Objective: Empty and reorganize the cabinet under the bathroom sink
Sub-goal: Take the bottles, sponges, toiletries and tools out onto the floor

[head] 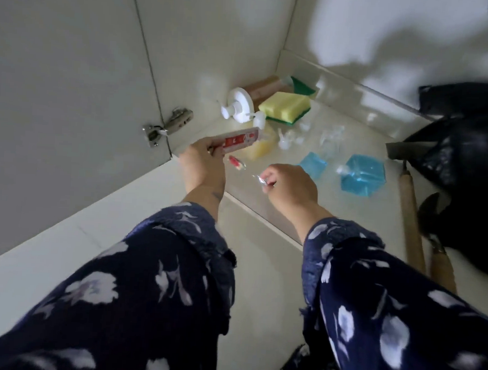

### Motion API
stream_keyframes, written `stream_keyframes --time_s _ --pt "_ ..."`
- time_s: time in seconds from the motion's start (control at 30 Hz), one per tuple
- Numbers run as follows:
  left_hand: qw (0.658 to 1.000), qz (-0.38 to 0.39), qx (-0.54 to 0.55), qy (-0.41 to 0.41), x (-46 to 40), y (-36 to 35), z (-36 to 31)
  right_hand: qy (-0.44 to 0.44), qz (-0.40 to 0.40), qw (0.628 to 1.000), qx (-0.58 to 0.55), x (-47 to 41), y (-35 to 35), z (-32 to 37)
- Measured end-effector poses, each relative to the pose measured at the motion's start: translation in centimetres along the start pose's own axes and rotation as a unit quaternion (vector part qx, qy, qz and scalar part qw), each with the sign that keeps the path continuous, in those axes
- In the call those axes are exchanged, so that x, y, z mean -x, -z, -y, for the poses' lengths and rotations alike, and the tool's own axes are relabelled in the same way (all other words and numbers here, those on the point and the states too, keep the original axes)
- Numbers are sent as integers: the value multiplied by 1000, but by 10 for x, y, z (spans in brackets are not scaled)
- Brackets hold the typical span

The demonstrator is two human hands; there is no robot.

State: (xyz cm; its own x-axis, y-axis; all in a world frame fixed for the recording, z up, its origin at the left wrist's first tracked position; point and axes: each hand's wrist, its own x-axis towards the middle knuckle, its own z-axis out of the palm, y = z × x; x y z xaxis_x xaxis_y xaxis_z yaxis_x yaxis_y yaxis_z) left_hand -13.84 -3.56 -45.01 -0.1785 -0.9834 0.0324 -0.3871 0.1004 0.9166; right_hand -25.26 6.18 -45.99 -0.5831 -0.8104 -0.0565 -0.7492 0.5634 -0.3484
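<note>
Cabinet floor [338, 150] is half-cleared: our left hand [203, 161] grasps the tube [238, 139], right hand [289, 183] pinches a wrapper [261, 181]; sponge [285, 106] remains behind the tube.

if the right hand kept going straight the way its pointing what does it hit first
Probably the nearer pale blue plastic pouch lying on the cabinet floor, just beyond the right hand, which pinches a small clear wrapper. Depth is hard to judge; it could pass slightly left of it.

Navy white-flowered sleeves [158, 279], a yellow-green sponge [285, 107], two blue pouches [363, 174], a red-white tube [239, 140].
</note>
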Motion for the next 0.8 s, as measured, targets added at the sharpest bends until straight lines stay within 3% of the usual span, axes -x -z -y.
stream_keyframes --time_s 0.27,0.4,0.53,0.8 --pt "961 -195 62 185 19 88 106 90 89 992 -11 15 -89 94" --pt "927 -257 73 262 46 112 164 80 148 985 -32 38 -147 114" --pt "908 -266 54 321 74 124 212 56 193 979 -26 57 -199 120" --pt "899 -201 19 389 106 116 282 39 231 972 -8 79 -278 120"
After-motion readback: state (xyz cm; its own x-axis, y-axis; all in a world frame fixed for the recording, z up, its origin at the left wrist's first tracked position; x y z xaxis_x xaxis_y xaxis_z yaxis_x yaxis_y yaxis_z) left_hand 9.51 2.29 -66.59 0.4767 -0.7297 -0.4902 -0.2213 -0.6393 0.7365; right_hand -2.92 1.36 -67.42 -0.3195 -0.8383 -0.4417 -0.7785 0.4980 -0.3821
